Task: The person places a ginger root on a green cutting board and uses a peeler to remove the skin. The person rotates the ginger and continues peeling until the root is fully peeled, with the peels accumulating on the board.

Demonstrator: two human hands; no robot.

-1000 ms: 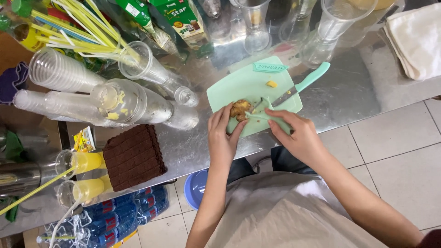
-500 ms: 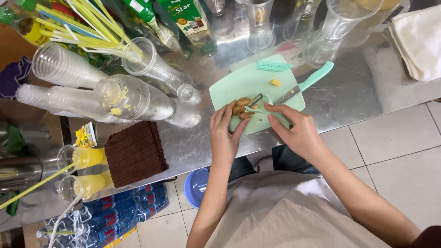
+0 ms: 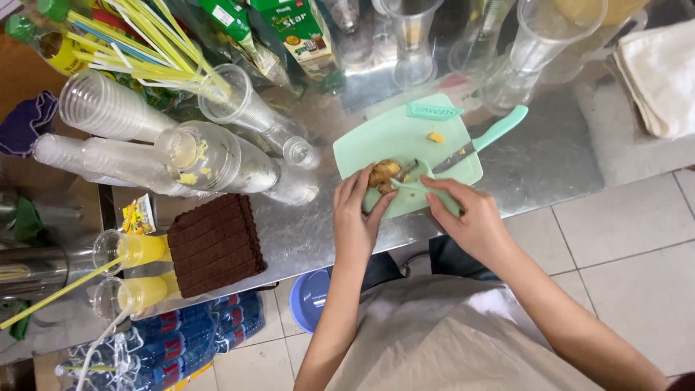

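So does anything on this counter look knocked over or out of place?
Yes. Stacks of clear plastic cups lie tipped on their sides at the left of the steel counter, and yellow straws fan loosely across them. A small yellow scrap sits alone on the green cutting board.

A shiny metal table [image 3: 550, 163] is seen from above, with a tiled floor [image 3: 637, 268] at its near side. A mint-green cutting board [image 3: 394, 141] is laid near its near edge, right of centre. To the left, stacks of clear plastic cups [image 3: 108, 116] are laid on their sides, and a dark brown ridged mat [image 3: 213, 242] is set near them. A folded white cloth [image 3: 662, 69] is placed at the far right.
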